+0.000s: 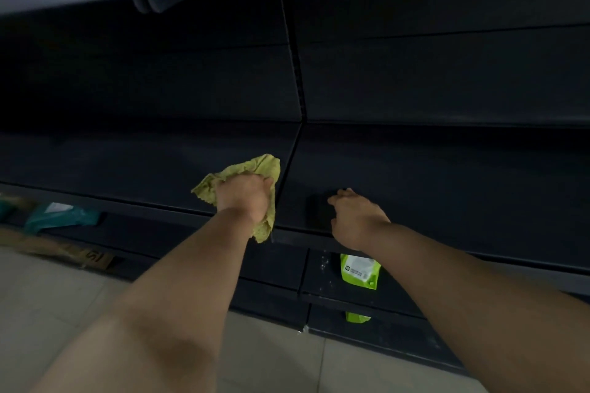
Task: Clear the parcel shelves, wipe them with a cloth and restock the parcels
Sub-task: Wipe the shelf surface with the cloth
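Cloth first: we see a crumpled yellow-green cleaning cloth (255, 166) bunched in our left hand (244, 198), fingers curled round it, pressed on the dark metal shelf (447, 188) just beside the seam between two shelf sections. Our right hand (354, 220) rests on the same shelf near its front edge, fingers loosely spread, holding nothing. One shelf below lies a bright green plastic parcel pouch with a white label (359, 271); a teal plastic parcel (60, 215) lies far left, near flat brown cardboard (64, 250).
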